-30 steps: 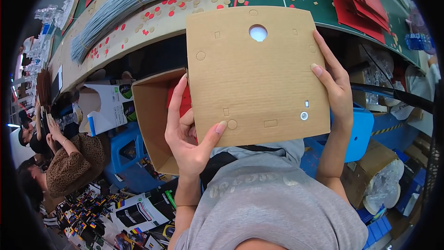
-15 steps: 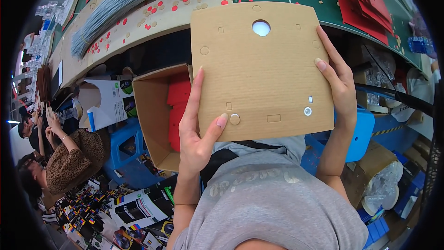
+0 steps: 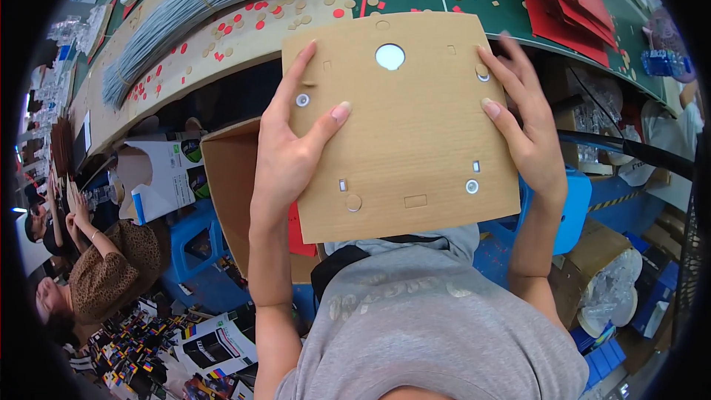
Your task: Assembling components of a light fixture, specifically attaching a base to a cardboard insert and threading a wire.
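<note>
In front of my body I hold up a brown cardboard panel with a large round hole near its top edge and several smaller cut-outs. My left hand grips the left side, thumb on the face, fingers along the edge near a round hole with a white rim. My right hand holds the right side, thumb on the face. Its index finger lies by a round cut-out whose disc is partly pushed out; the other fingers are blurred. Small slots are open low on both sides, and a scored circle at lower left still holds its disc.
A worktable bears a bundle of grey wires, red and brown punched-out bits, and red sheets. Below stand an open carton with red pieces and blue stools. A person in a leopard-print top sits at left.
My left hand has slid up the panel's left edge. The left round hole and lower-left slot have opened, and the upper-right disc has shifted out of place. The panel has moved slightly left and down.
</note>
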A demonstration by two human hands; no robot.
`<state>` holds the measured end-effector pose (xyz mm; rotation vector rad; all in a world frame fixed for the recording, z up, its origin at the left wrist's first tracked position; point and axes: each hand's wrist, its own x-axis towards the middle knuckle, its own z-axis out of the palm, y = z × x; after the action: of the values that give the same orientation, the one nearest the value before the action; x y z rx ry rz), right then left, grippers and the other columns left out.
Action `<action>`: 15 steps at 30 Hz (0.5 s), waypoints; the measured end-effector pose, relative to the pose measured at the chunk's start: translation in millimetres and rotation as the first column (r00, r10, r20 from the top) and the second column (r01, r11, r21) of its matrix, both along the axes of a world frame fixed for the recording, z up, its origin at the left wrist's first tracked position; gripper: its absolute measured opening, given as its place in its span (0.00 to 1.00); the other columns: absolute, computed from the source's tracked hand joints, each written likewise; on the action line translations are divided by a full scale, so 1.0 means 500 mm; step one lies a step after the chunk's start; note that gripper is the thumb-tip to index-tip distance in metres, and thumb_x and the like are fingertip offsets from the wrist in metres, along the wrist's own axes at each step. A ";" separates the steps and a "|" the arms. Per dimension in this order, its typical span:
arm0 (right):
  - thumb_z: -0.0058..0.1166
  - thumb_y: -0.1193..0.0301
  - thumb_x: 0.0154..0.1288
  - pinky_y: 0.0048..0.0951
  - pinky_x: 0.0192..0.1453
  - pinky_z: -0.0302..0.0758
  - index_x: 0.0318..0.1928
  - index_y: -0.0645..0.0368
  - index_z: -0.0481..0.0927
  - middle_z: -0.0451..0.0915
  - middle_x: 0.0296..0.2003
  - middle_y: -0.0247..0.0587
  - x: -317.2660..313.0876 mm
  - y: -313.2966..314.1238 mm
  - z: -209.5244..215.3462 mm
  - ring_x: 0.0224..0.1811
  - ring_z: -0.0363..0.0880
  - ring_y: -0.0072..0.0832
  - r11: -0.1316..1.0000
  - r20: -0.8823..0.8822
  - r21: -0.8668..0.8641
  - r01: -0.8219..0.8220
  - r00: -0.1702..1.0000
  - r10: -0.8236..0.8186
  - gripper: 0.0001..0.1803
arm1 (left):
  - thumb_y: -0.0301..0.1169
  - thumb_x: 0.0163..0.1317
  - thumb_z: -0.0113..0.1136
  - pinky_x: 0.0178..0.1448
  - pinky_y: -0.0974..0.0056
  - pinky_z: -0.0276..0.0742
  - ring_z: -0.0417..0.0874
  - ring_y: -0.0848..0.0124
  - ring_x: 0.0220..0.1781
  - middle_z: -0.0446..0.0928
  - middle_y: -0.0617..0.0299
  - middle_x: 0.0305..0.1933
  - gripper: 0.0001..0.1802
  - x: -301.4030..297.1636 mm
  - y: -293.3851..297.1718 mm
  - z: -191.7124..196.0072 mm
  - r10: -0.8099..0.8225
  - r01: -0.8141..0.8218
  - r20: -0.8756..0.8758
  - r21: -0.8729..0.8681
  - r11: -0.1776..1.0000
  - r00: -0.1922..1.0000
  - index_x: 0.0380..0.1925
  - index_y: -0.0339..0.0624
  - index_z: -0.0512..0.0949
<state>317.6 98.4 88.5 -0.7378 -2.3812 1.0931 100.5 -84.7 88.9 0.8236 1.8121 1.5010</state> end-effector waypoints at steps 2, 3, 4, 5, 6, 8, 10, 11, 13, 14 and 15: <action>0.56 0.72 0.65 0.39 0.73 0.66 0.71 0.54 0.74 0.66 0.73 0.56 -0.011 0.000 0.030 0.73 0.66 0.46 0.976 0.040 0.214 -0.044 0.999 0.036 0.32 | 0.27 0.62 0.68 0.67 0.57 0.76 0.78 0.63 0.64 0.75 0.47 0.65 0.37 0.002 0.000 0.000 0.008 -0.008 0.038 0.000 1.000 0.999 0.72 0.39 0.68; 0.57 0.72 0.62 0.42 0.77 0.61 0.70 0.55 0.75 0.61 0.76 0.56 -0.014 -0.001 0.039 0.78 0.59 0.51 0.902 0.084 0.420 -0.100 0.994 0.071 0.32 | 0.26 0.62 0.67 0.67 0.58 0.76 0.79 0.62 0.64 0.76 0.46 0.64 0.37 0.000 -0.002 -0.005 -0.012 0.012 -0.023 0.006 1.000 1.000 0.72 0.39 0.67; 0.60 0.73 0.58 0.46 0.79 0.58 0.67 0.52 0.79 0.61 0.76 0.55 -0.011 0.000 0.038 0.79 0.57 0.55 0.911 0.231 0.326 -0.255 0.955 0.184 0.33 | 0.25 0.62 0.67 0.66 0.59 0.76 0.79 0.62 0.63 0.76 0.45 0.64 0.37 -0.001 -0.003 -0.008 -0.032 0.033 -0.084 0.012 0.999 0.996 0.72 0.39 0.67; 0.60 0.73 0.58 0.46 0.79 0.58 0.67 0.52 0.79 0.61 0.76 0.55 -0.010 -0.003 0.037 0.79 0.57 0.55 0.911 0.234 0.326 -0.254 0.955 0.183 0.33 | 0.25 0.62 0.67 0.66 0.59 0.76 0.79 0.62 0.63 0.76 0.45 0.64 0.37 -0.001 -0.003 -0.006 -0.033 0.034 -0.082 0.013 0.999 0.996 0.72 0.39 0.67; 0.60 0.73 0.58 0.47 0.79 0.58 0.66 0.50 0.80 0.62 0.76 0.55 -0.012 -0.009 0.034 0.79 0.58 0.55 0.922 0.227 0.299 -0.248 0.957 0.183 0.32 | 0.24 0.62 0.66 0.66 0.59 0.77 0.80 0.63 0.62 0.76 0.46 0.64 0.36 -0.001 -0.003 -0.003 -0.031 0.031 -0.056 0.007 0.999 0.998 0.71 0.39 0.68; 0.63 0.73 0.58 0.47 0.77 0.61 0.64 0.45 0.83 0.63 0.75 0.54 -0.015 -0.012 0.034 0.77 0.60 0.55 0.930 0.218 0.288 -0.227 0.961 0.167 0.30 | 0.24 0.62 0.66 0.66 0.59 0.77 0.81 0.63 0.61 0.76 0.47 0.63 0.35 0.002 0.005 0.004 -0.036 0.036 -0.024 0.008 0.999 0.999 0.70 0.40 0.69; 0.64 0.71 0.58 0.47 0.77 0.62 0.64 0.45 0.83 0.64 0.75 0.53 -0.013 -0.019 0.029 0.77 0.61 0.54 0.938 0.212 0.275 -0.208 0.965 0.152 0.30 | 0.27 0.63 0.65 0.65 0.59 0.77 0.81 0.64 0.60 0.77 0.47 0.62 0.31 0.006 0.015 0.007 0.013 -0.019 -0.073 -0.077 0.997 0.997 0.68 0.40 0.73; 0.65 0.69 0.58 0.46 0.76 0.63 0.63 0.45 0.84 0.65 0.74 0.53 -0.013 -0.021 0.028 0.77 0.62 0.52 0.946 0.199 0.260 -0.194 0.969 0.144 0.29 | 0.27 0.63 0.65 0.65 0.59 0.77 0.81 0.64 0.60 0.77 0.47 0.62 0.31 0.005 0.018 0.001 0.006 -0.011 -0.066 -0.068 0.998 0.998 0.68 0.40 0.73; 0.69 0.70 0.55 0.42 0.71 0.70 0.54 0.51 0.89 0.76 0.66 0.51 -0.003 -0.038 0.023 0.69 0.74 0.47 0.916 0.140 0.380 -0.127 0.987 0.078 0.22 | 0.30 0.65 0.65 0.63 0.59 0.77 0.83 0.63 0.58 0.78 0.46 0.61 0.27 -0.008 0.012 -0.016 0.041 -0.058 -0.170 -0.096 0.994 0.985 0.65 0.44 0.77; 0.71 0.73 0.52 0.40 0.65 0.74 0.48 0.54 0.90 0.81 0.60 0.48 0.004 -0.046 0.016 0.62 0.79 0.44 0.897 0.075 0.440 -0.048 0.997 0.016 0.19 | 0.32 0.65 0.65 0.65 0.56 0.75 0.81 0.56 0.60 0.77 0.44 0.61 0.26 -0.011 0.006 -0.001 -0.006 -0.080 -0.370 -0.215 0.973 0.929 0.65 0.49 0.79; 0.73 0.76 0.49 0.38 0.60 0.78 0.42 0.57 0.91 0.86 0.53 0.46 0.004 -0.050 0.012 0.56 0.84 0.41 0.871 0.004 0.490 0.031 0.999 -0.038 0.15 | 0.32 0.65 0.65 0.65 0.56 0.75 0.81 0.56 0.60 0.77 0.44 0.61 0.26 -0.012 0.007 -0.006 -0.002 -0.085 -0.369 -0.218 0.972 0.929 0.65 0.49 0.79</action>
<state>319.6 73.6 94.3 -0.5978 -2.4898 0.4247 94.7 -81.2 85.9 1.0042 2.2407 1.1846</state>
